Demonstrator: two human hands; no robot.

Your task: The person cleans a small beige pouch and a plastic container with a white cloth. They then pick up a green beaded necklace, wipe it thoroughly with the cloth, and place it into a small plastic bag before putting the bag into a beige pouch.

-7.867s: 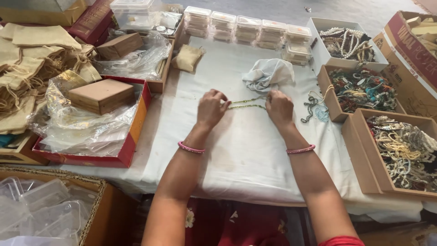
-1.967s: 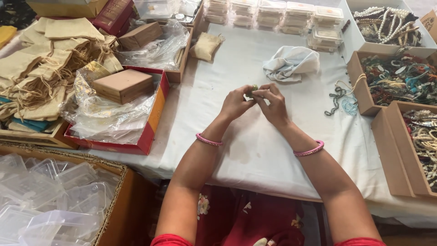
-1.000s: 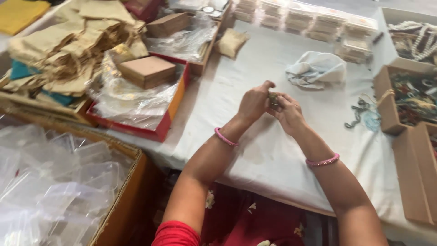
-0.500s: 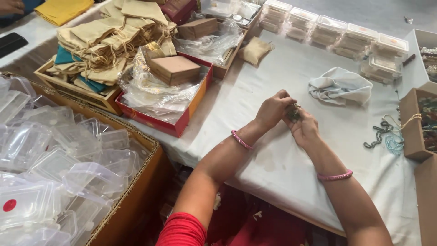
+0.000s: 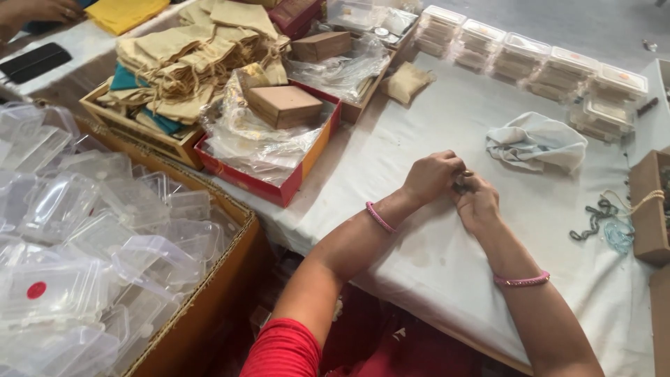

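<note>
My left hand point(image 5: 433, 176) and my right hand point(image 5: 477, 204) meet over the white cloth-covered table point(image 5: 419, 251), fingers curled around a small bunched-up piece of jewellery point(image 5: 461, 183) that is mostly hidden between them. Both wrists wear pink bangles. A crumpled pale cloth point(image 5: 536, 142) lies just beyond my hands. Loose chains and a blue string point(image 5: 601, 222) lie on the table to the right.
A cardboard box of clear plastic cases point(image 5: 91, 244) stands at the left. A red tray point(image 5: 279, 185) holds plastic wrap and a brown box point(image 5: 283, 105). Beige pouches point(image 5: 188, 56) fill a box behind. Stacked clear containers point(image 5: 544, 63) line the far edge. Another person's hand point(image 5: 28, 10) is top left.
The necklace once stretched between my hands is now gathered into a bunch between them. The view has swung left, bringing the box of plastic cases into sight.
</note>
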